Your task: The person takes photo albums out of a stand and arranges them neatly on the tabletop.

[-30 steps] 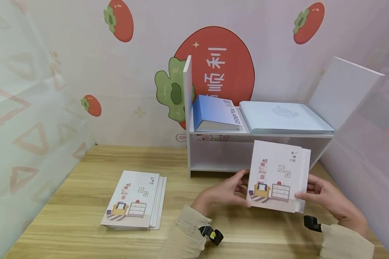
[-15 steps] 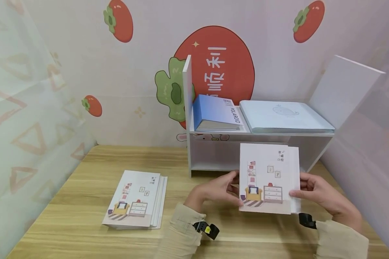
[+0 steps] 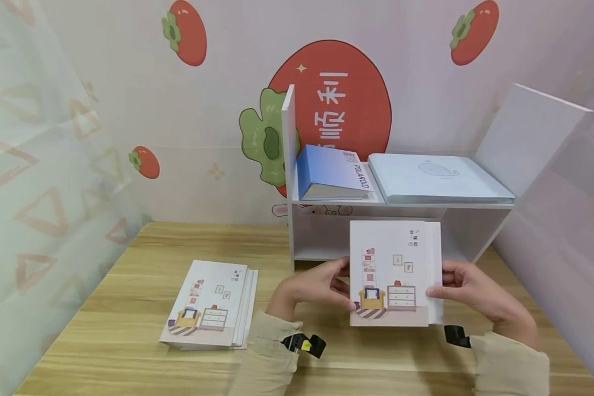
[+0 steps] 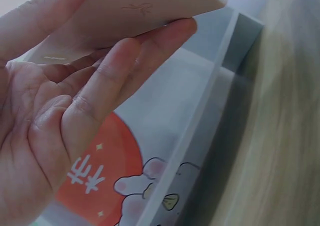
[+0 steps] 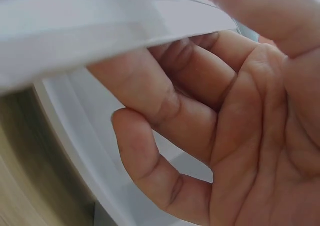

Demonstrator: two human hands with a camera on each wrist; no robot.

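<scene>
A white book [image 3: 388, 269] with a printed armchair and dresser on its cover is held up off the table in front of the shelf. My left hand [image 3: 317, 286] grips its left edge, thumb on the front and fingers behind. On the other side my right hand [image 3: 480, 291] pinches the right edge, where a second white layer sticks out. The left wrist view shows the fingers under the book's pale back [image 4: 135, 11]. In the right wrist view, curled fingers support the white edge [image 5: 125, 26]. Left of my hands, matching white books [image 3: 205, 302] lie stacked on the table.
A white two-level shelf [image 3: 291, 165] stands at the back. On its upper board lie a blue POLAROID album [image 3: 334, 170] and a pale blue whale-print binder [image 3: 440, 176]. The right panel [image 3: 532, 132] leans outward. Wood-grain tabletop [image 3: 128, 308] surrounds the stack.
Both hands have carried the book leftward along the front of the shelf, and it has straightened from a slight tilt. The stack on the table stays in place.
</scene>
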